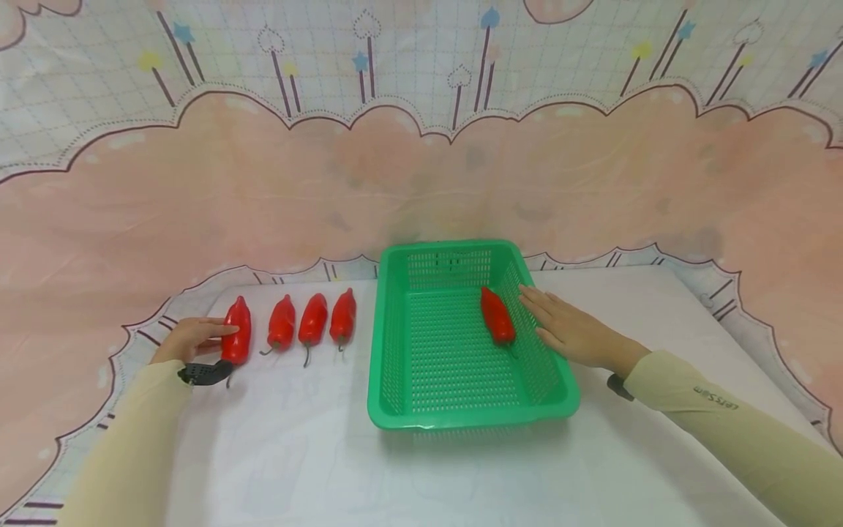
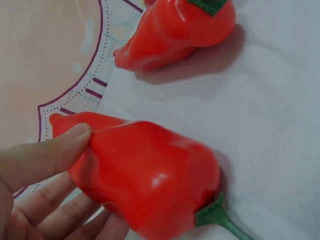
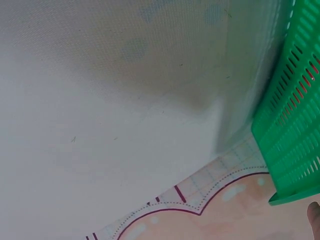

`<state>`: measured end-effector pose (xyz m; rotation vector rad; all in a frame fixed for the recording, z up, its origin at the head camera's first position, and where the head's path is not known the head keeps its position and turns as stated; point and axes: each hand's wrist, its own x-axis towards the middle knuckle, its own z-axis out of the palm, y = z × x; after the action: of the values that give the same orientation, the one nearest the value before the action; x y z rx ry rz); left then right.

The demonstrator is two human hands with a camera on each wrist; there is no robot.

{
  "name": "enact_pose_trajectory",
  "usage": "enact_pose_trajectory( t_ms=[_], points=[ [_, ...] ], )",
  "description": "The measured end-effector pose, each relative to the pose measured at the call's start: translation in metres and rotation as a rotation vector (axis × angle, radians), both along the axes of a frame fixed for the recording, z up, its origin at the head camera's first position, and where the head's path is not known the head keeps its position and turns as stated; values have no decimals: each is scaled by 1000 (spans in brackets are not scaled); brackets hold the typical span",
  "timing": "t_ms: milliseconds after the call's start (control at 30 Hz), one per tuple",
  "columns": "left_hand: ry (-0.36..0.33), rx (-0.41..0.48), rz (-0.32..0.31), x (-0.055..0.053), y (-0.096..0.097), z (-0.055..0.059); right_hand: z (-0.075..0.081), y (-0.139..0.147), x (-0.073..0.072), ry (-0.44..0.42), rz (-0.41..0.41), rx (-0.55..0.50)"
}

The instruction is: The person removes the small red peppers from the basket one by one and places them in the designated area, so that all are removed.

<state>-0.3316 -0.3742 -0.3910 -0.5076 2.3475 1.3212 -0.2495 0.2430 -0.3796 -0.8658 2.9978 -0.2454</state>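
At the left of the table, my left hand (image 1: 189,338) holds a red pepper (image 1: 238,331). In the left wrist view the thumb lies on top of this red pepper (image 2: 150,170), with the fingers against its lower side; its green stem points away from the hand. My right hand (image 1: 579,331) is at the right rim of a green plastic basket (image 1: 377,366), fingers extended along it. Inside the basket lies one red pepper (image 1: 497,316). Only a fingertip (image 3: 314,220) of the right hand shows in the right wrist view.
Three more red peppers, a left one (image 1: 282,322), a middle one (image 1: 312,320) and a right one (image 1: 343,316), lie in a row between the left hand and the basket. A white cloth (image 1: 296,454) covers the table. Behind hangs a patterned pink curtain (image 1: 296,197).
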Motion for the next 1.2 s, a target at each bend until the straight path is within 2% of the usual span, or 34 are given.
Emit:
enact_pose_trajectory(
  t_ms=[100,333,567,700,967,1200],
  points=[
    [-8,18,19,-2,-1,-3,-1,0,-1,5,1,0],
    [-33,39,79,-4,2,-3,-3,1,-1,14,4,2],
    [-27,49,53,-8,-1,-5,-1,1,-1,10,7,7],
    [-32,46,65,-11,-3,-8,-1,1,-1,8,8,8],
    [-47,27,129,-10,1,-7,0,1,-1,3,3,14],
    [-25,17,104,-7,4,-4,-1,0,-1,7,3,14]
  ],
)
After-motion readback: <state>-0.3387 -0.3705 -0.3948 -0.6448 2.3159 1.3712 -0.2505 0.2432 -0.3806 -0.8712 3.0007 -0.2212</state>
